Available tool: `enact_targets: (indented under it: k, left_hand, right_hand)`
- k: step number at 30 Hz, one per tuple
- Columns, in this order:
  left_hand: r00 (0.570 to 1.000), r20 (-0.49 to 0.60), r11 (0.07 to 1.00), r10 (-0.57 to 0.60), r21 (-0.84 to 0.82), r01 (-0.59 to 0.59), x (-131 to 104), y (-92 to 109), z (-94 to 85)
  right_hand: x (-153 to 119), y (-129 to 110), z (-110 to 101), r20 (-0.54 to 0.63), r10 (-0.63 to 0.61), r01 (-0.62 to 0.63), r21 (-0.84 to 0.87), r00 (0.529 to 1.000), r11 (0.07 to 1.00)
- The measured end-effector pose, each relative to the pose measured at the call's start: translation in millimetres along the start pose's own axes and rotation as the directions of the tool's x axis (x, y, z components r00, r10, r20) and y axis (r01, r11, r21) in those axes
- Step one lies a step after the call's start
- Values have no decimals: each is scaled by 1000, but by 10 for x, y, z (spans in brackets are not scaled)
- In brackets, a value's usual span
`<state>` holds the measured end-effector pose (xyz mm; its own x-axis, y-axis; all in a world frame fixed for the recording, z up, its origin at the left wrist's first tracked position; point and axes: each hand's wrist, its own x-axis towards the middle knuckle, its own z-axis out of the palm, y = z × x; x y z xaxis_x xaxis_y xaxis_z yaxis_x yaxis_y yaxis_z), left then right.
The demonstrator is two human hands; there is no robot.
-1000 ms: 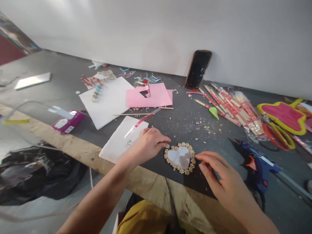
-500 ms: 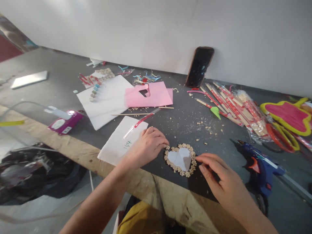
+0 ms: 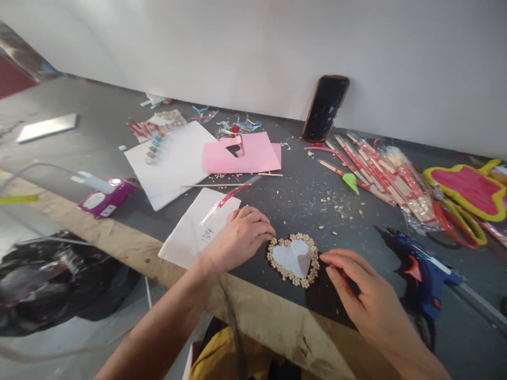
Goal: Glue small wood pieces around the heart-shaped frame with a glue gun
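Note:
A white paper heart (image 3: 292, 257) lies flat on the dark table, ringed by a border of small beige bead-like pieces (image 3: 311, 274). My left hand (image 3: 247, 231) rests at the heart's left, its fingers bent together and their tips at the border's upper left edge; whether they hold anything is hidden. On the right, my right hand (image 3: 356, 279) has its thumb and fingers apart, with nothing visible between them and the fingertips just beside the border. Beneath my left hand and wrist is a white sheet (image 3: 190, 237) marked 154.
A blue glue gun (image 3: 428, 279) lies at the right, near scissors (image 3: 459, 224) and wrapped sticks (image 3: 396, 179). Pink paper (image 3: 257, 153) and another white sheet (image 3: 158, 179) lie farther back. A phone (image 3: 325, 108) leans on the wall. A purple device (image 3: 106, 199) sits left.
My right hand has shifted very slightly right, away from the heart's border. My left hand and the heart look nearly unchanged.

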<state>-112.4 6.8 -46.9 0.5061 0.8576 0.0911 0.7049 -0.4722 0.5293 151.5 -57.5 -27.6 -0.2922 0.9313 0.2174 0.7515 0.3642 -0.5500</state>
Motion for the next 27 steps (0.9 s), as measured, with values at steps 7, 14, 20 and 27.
enact_targets:
  k: [7,14,20,27]
  left_hand:
    - [1000,-8,1000,15,6,-15,-13,-32,18]
    - [1000,-1,1000,11,11,-11,-15,-16,20]
    - [1000,0,1000,10,7,-10,-15,-13,27]
    - [1000,-2,1000,12,-1,-12,-14,-15,22]
  right_hand:
    - [-3,22,-42,-82,6,-7,-17,997,1000]
    - [-4,45,-29,-73,-4,2,-37,997,999]
    - [-11,55,-24,-81,19,-21,-18,997,1000]
    - [-12,57,-23,-77,23,-24,-10,997,1000]
